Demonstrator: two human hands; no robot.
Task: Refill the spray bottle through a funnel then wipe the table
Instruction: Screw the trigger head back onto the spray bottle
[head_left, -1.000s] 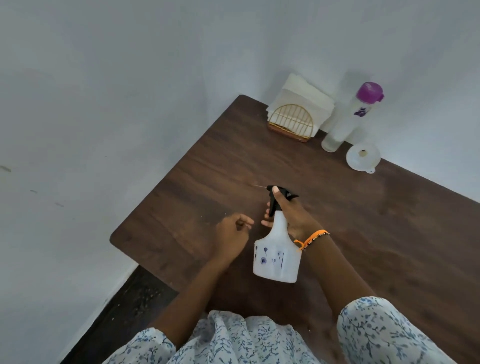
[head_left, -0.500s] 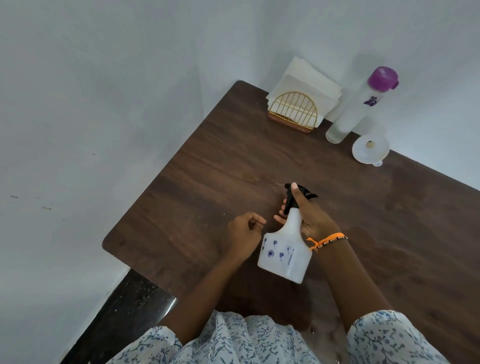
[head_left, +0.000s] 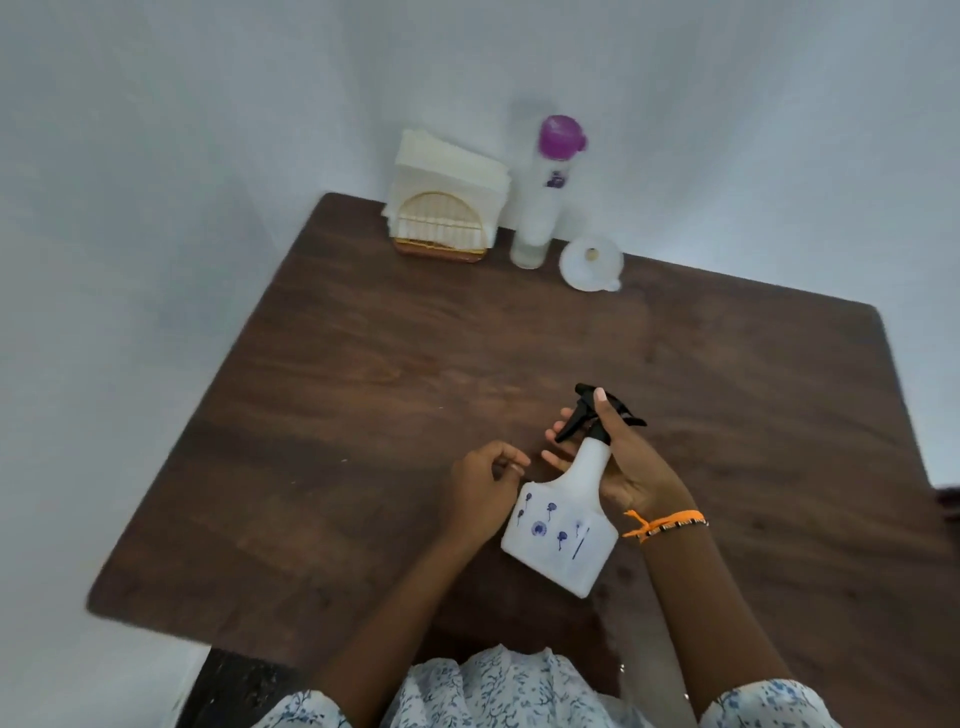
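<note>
The right hand (head_left: 621, 460) is wrapped around the neck of the white spray bottle (head_left: 561, 535), forefinger over its black trigger head (head_left: 597, 410); whether the bottle's base touches the table (head_left: 363, 395) is unclear. Just left of the bottle, the left hand (head_left: 480, 491) is loosely curled and holds nothing visible. Far beyond the bottle, by the wall, stand a white funnel (head_left: 591, 262), a purple-capped bottle (head_left: 543, 202) and a napkin holder (head_left: 441, 226), all slightly blurred.

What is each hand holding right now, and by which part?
The right hand holds the spray bottle by its neck, just below the black trigger head. The left hand holds nothing.
</note>
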